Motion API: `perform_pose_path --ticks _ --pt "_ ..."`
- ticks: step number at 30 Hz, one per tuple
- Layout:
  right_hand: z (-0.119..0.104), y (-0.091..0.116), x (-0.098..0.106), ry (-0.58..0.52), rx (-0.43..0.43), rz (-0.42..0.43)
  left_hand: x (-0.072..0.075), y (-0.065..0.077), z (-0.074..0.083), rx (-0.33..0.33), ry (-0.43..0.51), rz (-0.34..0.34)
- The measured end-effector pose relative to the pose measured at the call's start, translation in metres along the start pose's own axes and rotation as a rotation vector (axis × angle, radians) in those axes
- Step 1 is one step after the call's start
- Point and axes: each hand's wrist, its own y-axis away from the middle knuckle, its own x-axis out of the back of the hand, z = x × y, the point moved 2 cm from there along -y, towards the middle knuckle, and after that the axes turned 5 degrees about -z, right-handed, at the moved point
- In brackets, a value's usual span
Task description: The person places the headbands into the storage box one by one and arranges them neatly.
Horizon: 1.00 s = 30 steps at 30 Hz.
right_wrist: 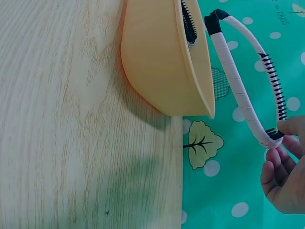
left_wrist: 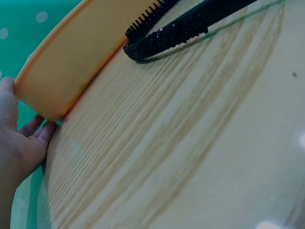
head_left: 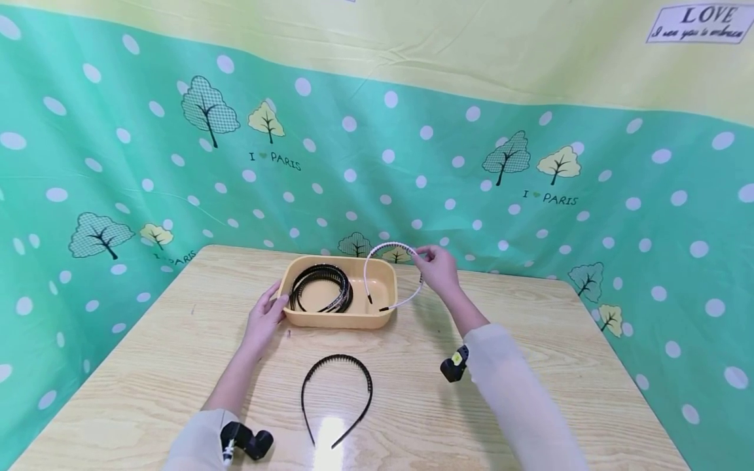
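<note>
A peach plastic bin (head_left: 338, 321) stands near the table's back edge. My left hand (head_left: 266, 317) grips its left end, thumb at the rim and fingers against the outside. Several black headbands (head_left: 344, 297) lie stacked in the bin's left part. My right hand (head_left: 438, 267) pinches a white headband (head_left: 389, 244) by its curved band, above the bin's right end. Its black tips point left, and the right wrist view shows dark teeth along its inner side. Nearer the front, a black toothed headband (head_left: 340, 357) lies on the table, apart from both hands.
The wood-grain table (head_left: 159, 366) carries everything. Behind and beside it hangs a green and yellow printed cloth (head_left: 330, 170) with dots and trees. Small black cameras sit on the left wrist (head_left: 247, 441) and right wrist (head_left: 453, 366).
</note>
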Motion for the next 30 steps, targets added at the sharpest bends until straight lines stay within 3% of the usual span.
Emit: perform_pose_path --ticks 30 --pt "-0.015 -0.004 -0.021 -0.045 -0.001 0.029 0.000 0.001 0.001 -0.015 -0.005 -0.004"
